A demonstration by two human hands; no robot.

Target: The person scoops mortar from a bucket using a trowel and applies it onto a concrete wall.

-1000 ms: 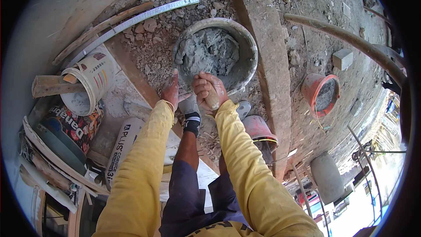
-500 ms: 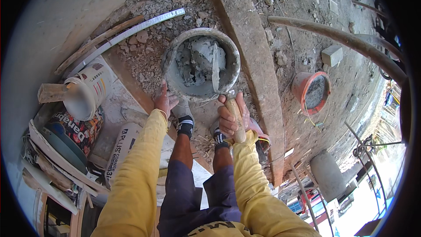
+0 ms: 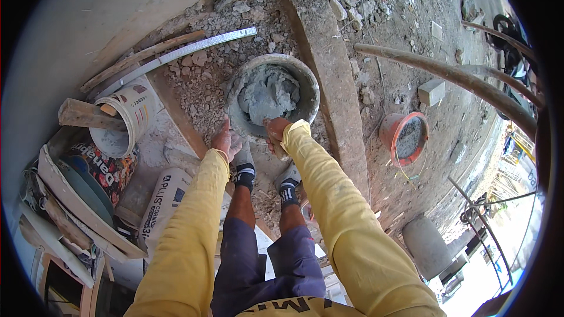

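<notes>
A: Nearest you, yellow sleeves (image 3: 338,199) stretch forward, and your right hand (image 3: 278,134) is wrapped round the trowel's wooden handle (image 3: 282,153), right at the tub's (image 3: 313,91) near rim!

B: Your left hand (image 3: 226,142)?

A: Fingers loosely spread beside that rim; whether they touch, I can't tell.

B: Inside the tub, grey mortar (image 3: 267,95); farther out, broken rubble (image 3: 343,4)!

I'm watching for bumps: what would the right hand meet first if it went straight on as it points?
Probably the grey mortar in the bucket; depth is unclear, so the right hand might touch the bucket itself first.
</notes>
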